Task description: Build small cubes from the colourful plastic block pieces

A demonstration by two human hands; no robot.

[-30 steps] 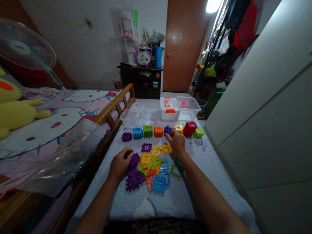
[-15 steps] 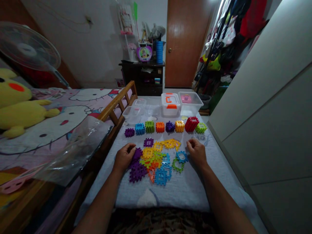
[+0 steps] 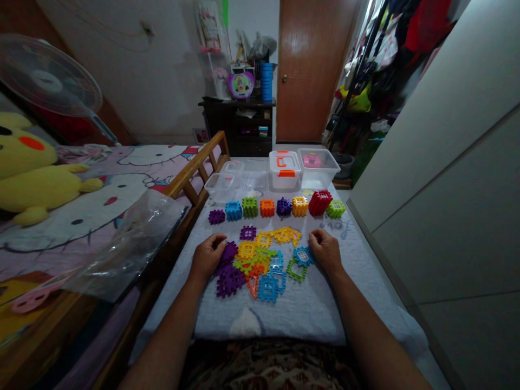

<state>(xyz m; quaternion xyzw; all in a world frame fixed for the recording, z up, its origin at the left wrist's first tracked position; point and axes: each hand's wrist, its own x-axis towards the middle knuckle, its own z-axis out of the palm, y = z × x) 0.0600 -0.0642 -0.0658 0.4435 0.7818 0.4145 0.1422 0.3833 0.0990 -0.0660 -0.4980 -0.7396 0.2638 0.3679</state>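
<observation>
My left hand (image 3: 207, 257) rests at the left side of a loose pile, its fingers curled in and nothing seen in them. It lies against the dark purple toothed building tiles (image 3: 231, 280). My right hand (image 3: 326, 252) lies at the right of the pile, also loosely closed, beside a blue tile (image 3: 303, 256) that overlaps a green open frame (image 3: 296, 270). Between the hands are yellow tiles (image 3: 247, 250), lime green pieces (image 3: 252, 262), an orange triangle frame (image 3: 252, 284) and light blue tiles (image 3: 268, 287). A single purple tile (image 3: 247, 233) sits farther back.
Behind the pile runs a row of colour-sorted stacks, among them a red stack (image 3: 320, 203) and an orange one (image 3: 267, 207). Clear plastic boxes (image 3: 319, 174) and a lidded box with orange clips (image 3: 285, 181) stand behind. A wooden bed rail (image 3: 197, 165) borders the left side.
The view has tilted slightly, so the scene sits a little higher. My right hand has shifted a little left, closer to the blue tile. The tiles and stacks stay as they were.
</observation>
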